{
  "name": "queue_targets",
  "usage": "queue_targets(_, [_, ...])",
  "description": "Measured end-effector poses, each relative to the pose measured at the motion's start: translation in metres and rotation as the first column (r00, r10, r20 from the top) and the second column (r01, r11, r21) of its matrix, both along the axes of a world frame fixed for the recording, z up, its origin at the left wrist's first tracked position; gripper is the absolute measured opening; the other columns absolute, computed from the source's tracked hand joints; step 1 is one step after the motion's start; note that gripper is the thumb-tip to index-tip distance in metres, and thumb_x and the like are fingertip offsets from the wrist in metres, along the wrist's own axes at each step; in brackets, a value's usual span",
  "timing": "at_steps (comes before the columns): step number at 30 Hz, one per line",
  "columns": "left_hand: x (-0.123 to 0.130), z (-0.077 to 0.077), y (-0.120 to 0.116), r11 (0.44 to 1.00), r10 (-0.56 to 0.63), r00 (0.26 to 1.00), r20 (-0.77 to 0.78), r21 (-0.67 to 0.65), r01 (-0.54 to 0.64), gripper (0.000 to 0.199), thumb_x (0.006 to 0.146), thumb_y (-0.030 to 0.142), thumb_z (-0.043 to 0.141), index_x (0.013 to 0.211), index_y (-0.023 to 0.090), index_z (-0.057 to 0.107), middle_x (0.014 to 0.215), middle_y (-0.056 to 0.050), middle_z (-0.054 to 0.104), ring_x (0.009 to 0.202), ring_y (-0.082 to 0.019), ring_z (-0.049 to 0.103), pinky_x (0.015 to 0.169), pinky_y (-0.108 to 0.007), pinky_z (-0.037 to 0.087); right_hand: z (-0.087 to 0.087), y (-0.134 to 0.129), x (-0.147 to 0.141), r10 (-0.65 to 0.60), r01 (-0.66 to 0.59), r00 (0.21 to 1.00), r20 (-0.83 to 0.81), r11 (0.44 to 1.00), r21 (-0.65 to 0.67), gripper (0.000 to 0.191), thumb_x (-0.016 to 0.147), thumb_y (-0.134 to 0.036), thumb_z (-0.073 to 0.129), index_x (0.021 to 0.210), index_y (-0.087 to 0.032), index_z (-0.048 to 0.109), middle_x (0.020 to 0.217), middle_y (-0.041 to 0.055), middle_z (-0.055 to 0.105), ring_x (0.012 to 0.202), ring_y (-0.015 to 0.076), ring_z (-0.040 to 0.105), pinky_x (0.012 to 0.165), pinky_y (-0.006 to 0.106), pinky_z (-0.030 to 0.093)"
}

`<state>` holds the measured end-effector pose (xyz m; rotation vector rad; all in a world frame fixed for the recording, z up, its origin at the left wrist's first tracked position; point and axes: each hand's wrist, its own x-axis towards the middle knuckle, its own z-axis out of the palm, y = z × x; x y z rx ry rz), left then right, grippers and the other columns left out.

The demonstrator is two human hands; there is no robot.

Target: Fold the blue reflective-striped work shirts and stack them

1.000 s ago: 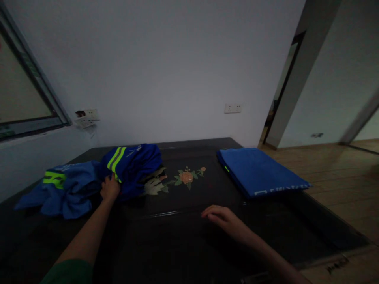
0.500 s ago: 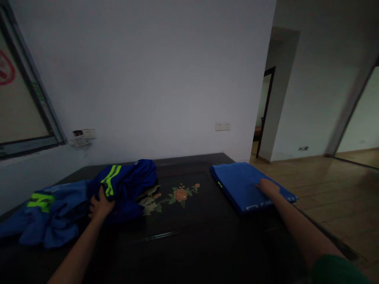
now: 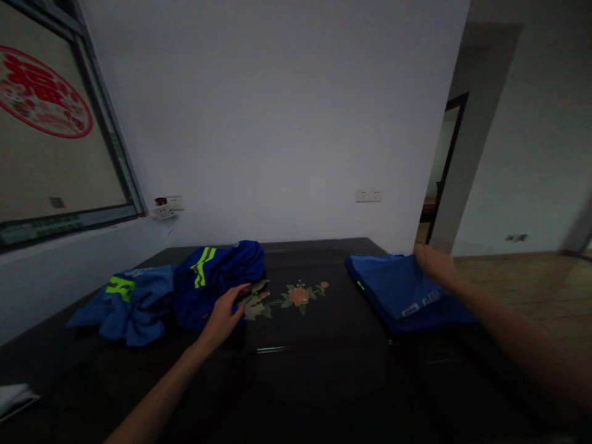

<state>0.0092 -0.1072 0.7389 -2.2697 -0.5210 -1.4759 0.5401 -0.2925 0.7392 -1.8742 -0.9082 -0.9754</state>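
Note:
My left hand (image 3: 225, 317) is over the dark table (image 3: 314, 364), thumb and fingers apart, just right of a crumpled royal-blue garment (image 3: 197, 302) with yellow-green stripes. A lighter blue crumpled garment (image 3: 143, 314), also striped, lies against it on the far left. On the right side, my right hand (image 3: 435, 265) grips the far right part of a folded light blue garment (image 3: 393, 280). This piece is tilted up and partly folded over, showing pale lettering. Under it lies a darker blue folded garment (image 3: 379, 308). My right fingertips are hidden by blur and cloth.
A painted flower pattern (image 3: 298, 296) decorates the tabletop between the garments. A white flat item (image 3: 16, 398) sits at the near left edge. Behind the table stands a wall with sockets (image 3: 369, 195); a window (image 3: 60, 123) is on the left.
My left hand has let go of the royal-blue garment and moved right. My right hand has gone from resting on the folded light blue garment to raising part of it. The view has turned left.

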Motion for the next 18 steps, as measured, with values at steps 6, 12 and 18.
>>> queue_targets(6, [0.102,-0.031,-0.071,0.951,-0.310,0.887,-0.342,-0.123,0.284,0.026,0.089,0.022,0.046,0.108,0.021,0.063,0.110,-0.007,0.068,0.106,-0.021,0.062,0.097,-0.038,0.047,0.100,-0.083,-0.099,0.073,-0.107,0.982,0.174,0.975,0.195,0.022,0.093,-0.022,0.040,0.097,-0.011,0.059,0.094,0.0212,0.069,0.092,0.0307,0.066,0.080,0.039,0.048])
queue_targets(12, [0.162,-0.024,-0.106,0.917,-0.392,0.912,-0.122,0.023,0.398,0.076,0.081,0.038,0.068,0.146,0.026,0.029,0.156,-0.015,0.020,0.143,-0.031,0.022,0.114,-0.052,0.024,0.140,-0.160,-0.210,0.649,-0.765,0.638,0.415,0.473,0.437,0.021,0.091,-0.020,0.044,0.070,-0.024,0.045,0.051,-0.0025,0.049,0.048,0.0169,0.054,0.052,0.030,0.049])
queue_targets(18, [0.155,0.002,-0.094,0.862,-0.457,0.873,0.167,0.323,0.390,0.061,0.080,0.041,0.068,0.132,0.020,0.045,0.134,-0.015,0.048,0.129,-0.030,0.043,0.108,-0.048,0.035,0.128,-0.172,-0.259,0.645,-0.903,0.415,0.642,0.202,0.380,0.022,0.088,-0.019,0.050,0.067,-0.025,0.046,0.067,0.0005,0.053,0.061,0.0157,0.053,0.047,0.026,0.046])
